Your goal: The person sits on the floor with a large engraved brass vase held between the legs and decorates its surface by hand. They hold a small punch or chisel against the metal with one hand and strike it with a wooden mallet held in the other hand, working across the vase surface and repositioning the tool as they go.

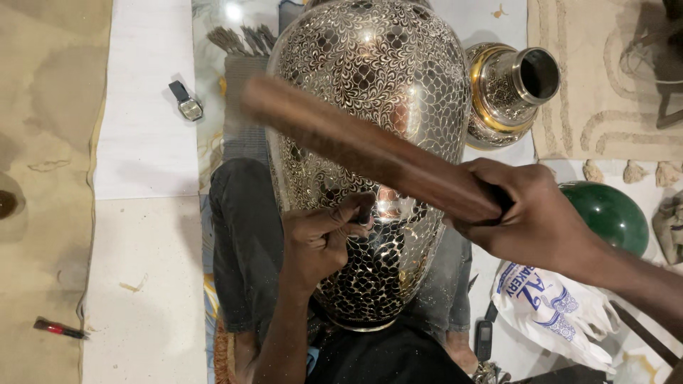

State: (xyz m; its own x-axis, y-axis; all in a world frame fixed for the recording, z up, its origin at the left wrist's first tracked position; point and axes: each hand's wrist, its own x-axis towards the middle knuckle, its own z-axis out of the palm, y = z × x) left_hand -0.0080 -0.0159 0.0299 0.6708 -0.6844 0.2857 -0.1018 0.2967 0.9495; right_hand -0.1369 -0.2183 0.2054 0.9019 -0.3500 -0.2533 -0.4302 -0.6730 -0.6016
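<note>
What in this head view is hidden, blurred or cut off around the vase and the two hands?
- Tool tip in the left hand: hidden by its fingers.
- Wooden stick in the right hand: motion-blurred, far end unclear.
- Large engraved vase: top cut by the frame edge, base hidden by the lap.
- Smaller vase: body partly behind the large one.

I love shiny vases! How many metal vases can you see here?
2. The big engraved vase lies across the person's lap, under the left hand. A smaller gold-banded vase lies on the floor behind it. Others may be out of view.
</note>
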